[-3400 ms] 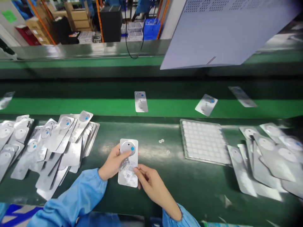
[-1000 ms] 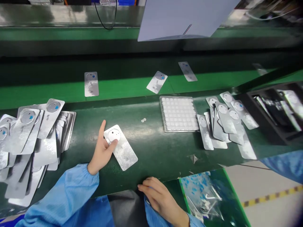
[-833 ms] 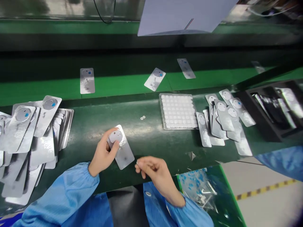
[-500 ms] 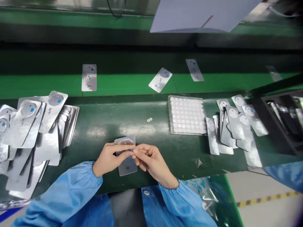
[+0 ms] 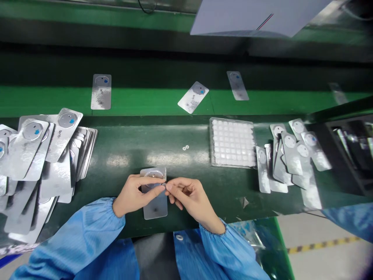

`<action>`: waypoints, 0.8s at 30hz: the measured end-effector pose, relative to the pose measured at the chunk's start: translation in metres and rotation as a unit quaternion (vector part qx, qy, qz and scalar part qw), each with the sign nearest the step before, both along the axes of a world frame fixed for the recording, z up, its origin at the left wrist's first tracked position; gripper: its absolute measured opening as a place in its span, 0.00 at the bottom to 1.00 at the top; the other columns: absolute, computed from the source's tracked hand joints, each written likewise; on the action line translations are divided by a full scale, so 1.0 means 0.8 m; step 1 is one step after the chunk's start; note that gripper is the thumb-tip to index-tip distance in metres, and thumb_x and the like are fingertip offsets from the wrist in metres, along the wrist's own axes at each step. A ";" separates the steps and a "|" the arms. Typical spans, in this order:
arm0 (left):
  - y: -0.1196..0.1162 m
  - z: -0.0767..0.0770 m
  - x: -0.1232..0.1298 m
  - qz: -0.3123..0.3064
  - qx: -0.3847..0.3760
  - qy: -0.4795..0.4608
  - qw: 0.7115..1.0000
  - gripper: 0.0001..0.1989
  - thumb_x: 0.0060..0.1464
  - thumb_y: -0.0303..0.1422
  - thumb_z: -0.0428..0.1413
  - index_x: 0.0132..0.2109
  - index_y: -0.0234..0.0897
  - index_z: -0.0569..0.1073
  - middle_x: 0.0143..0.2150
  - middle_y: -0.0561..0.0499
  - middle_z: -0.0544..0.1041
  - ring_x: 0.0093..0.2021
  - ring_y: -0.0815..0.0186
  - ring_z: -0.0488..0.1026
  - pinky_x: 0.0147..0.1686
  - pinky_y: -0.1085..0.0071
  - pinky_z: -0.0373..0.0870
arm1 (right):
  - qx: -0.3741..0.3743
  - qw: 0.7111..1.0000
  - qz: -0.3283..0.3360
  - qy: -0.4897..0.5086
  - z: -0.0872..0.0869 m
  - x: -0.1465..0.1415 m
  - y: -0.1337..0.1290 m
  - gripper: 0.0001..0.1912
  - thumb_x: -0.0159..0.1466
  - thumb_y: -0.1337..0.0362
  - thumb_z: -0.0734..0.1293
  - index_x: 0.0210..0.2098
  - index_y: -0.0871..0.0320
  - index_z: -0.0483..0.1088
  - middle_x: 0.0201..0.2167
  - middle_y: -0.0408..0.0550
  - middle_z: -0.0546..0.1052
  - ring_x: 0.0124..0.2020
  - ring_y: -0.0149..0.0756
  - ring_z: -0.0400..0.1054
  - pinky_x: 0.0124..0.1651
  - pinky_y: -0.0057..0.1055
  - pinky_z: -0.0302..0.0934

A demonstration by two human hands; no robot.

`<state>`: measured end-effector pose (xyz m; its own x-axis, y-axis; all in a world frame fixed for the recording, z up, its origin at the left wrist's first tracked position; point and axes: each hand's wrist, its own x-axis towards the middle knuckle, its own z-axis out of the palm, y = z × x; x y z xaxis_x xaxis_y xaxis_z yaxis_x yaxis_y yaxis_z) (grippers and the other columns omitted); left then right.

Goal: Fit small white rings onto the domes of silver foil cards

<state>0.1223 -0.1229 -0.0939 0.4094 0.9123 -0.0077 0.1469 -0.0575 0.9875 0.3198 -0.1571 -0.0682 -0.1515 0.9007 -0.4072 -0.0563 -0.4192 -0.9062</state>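
Over a flat silvery plate [image 5: 155, 208] with a round recess at its far end, my two hands meet fingertip to fingertip. My left hand [image 5: 136, 194] pinches between thumb and forefinger; a tiny pale piece [image 5: 163, 185] shows at its fingertips, too small to name. My right hand [image 5: 190, 197] also has its thumb and forefinger pressed together right beside that piece, and whatever they grip is hidden. The plate lies on the dark green bench [image 5: 131, 144], partly covered by my left fingers. Two small white rings [image 5: 185, 147] lie beyond my hands.
On the left is a heap of silvery plates [image 5: 55, 179]. A clear tray [image 5: 211, 155] of white round pieces stands right of centre, with another plate pile [image 5: 291, 159] beside it. Several plates lie on the green belt [image 5: 145, 105] behind. A blue sleeve [image 5: 349, 219] shows at right.
My right fingertips have drawn very slightly away from my left ones, and the pale piece shows more between them. The view has shifted a little; plates on the belt appear farther left.
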 end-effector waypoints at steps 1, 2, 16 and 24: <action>0.001 0.002 0.000 -0.001 0.001 0.000 1.000 0.06 0.60 0.35 0.66 0.42 0.43 0.87 0.38 0.48 0.87 0.39 0.56 0.84 0.41 0.66 0.79 | 0.003 1.000 -0.005 -0.003 -0.001 -0.001 -0.001 0.21 0.63 0.46 0.75 0.31 0.60 0.80 0.18 0.43 0.73 0.14 0.25 0.59 0.15 0.22 0.55; 0.002 0.003 0.000 -0.005 -0.001 0.000 1.000 0.05 0.60 0.34 0.65 0.40 0.42 0.87 0.36 0.48 0.87 0.37 0.57 0.84 0.40 0.66 0.78 | 0.006 1.000 -0.008 -0.006 -0.003 -0.001 -0.002 0.22 0.63 0.46 0.75 0.31 0.60 0.80 0.18 0.43 0.73 0.14 0.25 0.58 0.15 0.22 0.55; -0.008 -0.007 -0.001 0.032 0.070 0.033 0.996 0.06 0.60 0.33 0.65 0.43 0.46 0.87 0.39 0.50 0.87 0.36 0.59 0.84 0.39 0.67 0.80 | -0.014 1.000 0.011 -0.015 -0.002 -0.005 -0.003 0.24 0.65 0.44 0.73 0.28 0.60 0.77 0.15 0.42 0.72 0.13 0.25 0.57 0.15 0.23 0.51; -0.011 -0.015 -0.008 0.002 0.129 0.017 0.991 0.12 0.61 0.28 0.64 0.49 0.48 0.86 0.46 0.52 0.86 0.45 0.58 0.85 0.49 0.67 0.82 | -0.113 0.987 0.036 0.106 -0.004 0.000 0.004 0.23 0.63 0.46 0.75 0.28 0.62 0.77 0.15 0.41 0.72 0.12 0.22 0.55 0.15 0.21 0.45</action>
<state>0.1156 -0.1319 -0.1062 0.4099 0.8869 0.2129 0.1796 -0.3073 0.9345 0.3195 -0.1540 -0.0713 -0.3155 0.7746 -0.5481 -0.1976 -0.6186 -0.7604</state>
